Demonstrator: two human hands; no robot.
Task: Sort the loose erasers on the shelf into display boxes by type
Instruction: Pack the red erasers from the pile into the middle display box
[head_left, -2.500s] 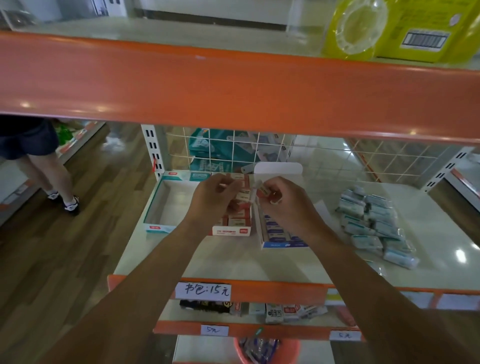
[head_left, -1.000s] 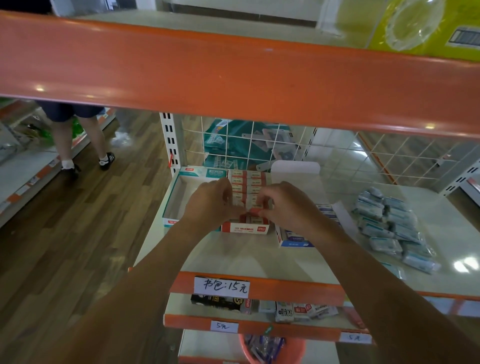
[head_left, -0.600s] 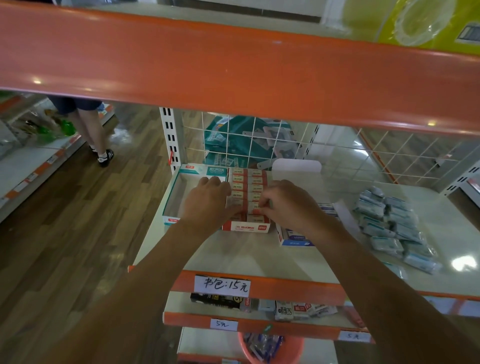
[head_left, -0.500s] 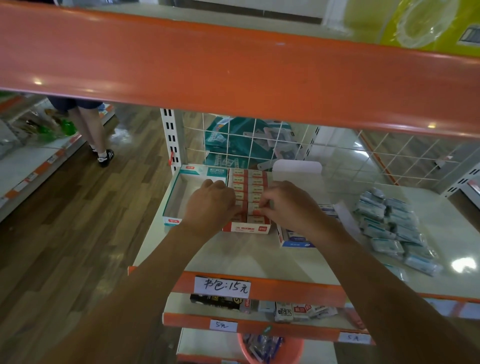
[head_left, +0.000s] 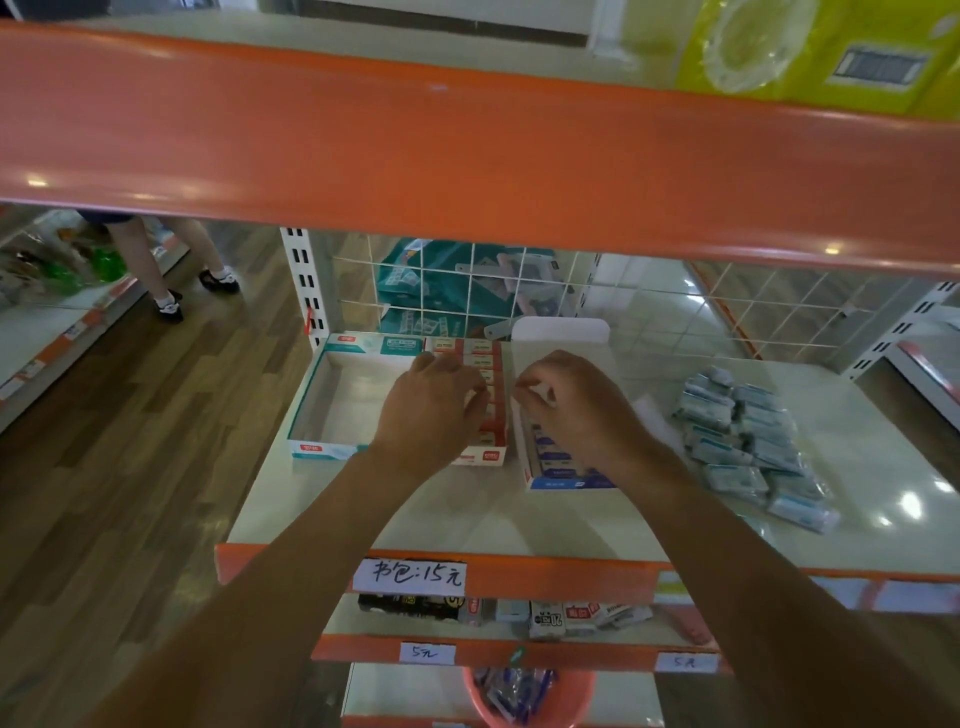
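Three display boxes stand side by side on the shelf. The teal-and-white box at the left holds nothing. The red box in the middle is filled with a row of red-sleeved erasers. My left hand rests on that row with its fingers lightly bent. The blue box holds blue-sleeved erasers. Above it my right hand pinches a small pale eraser at its fingertips. A pile of loose wrapped erasers lies to the right.
An orange beam of the upper shelf hangs low overhead. A wire mesh closes the back. Below are a handwritten price label, a lower shelf of small packs and a red basket. A person's legs stand in the aisle at left.
My right hand has lifted off the red box and shifted right, over the blue box. My left hand stays on the red erasers. The person in the aisle has stepped a little.
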